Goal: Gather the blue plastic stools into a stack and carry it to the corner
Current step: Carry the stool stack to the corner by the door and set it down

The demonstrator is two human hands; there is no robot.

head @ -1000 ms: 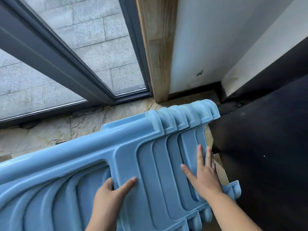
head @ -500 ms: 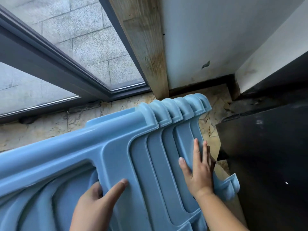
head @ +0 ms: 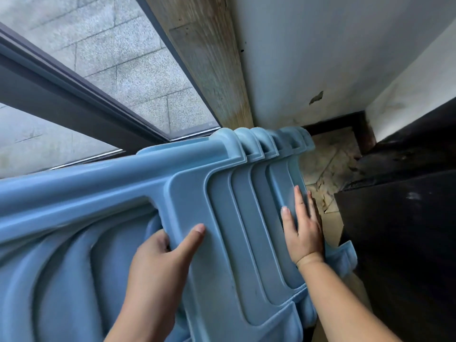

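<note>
A stack of several nested blue plastic stools (head: 217, 218) lies tilted on its side across the lower left and middle of the head view, its feet pointing toward the corner. My left hand (head: 160, 262) grips the edge of the outer stool's side opening, thumb on top and fingers curled inside. My right hand (head: 302, 228) lies flat with straight fingers against the side panel near the stack's right end.
The corner floor (head: 328, 159) of marbled tile shows just past the stack's feet. A wooden post (head: 209, 65) and a white wall (head: 333, 53) rise behind. A glass door with a dark frame (head: 74, 95) runs at left. A dark cabinet (head: 404, 243) stands at right.
The stack has moved forward and up toward the corner, now covering the base of the wooden post. Both hands keep the same hold on it.
</note>
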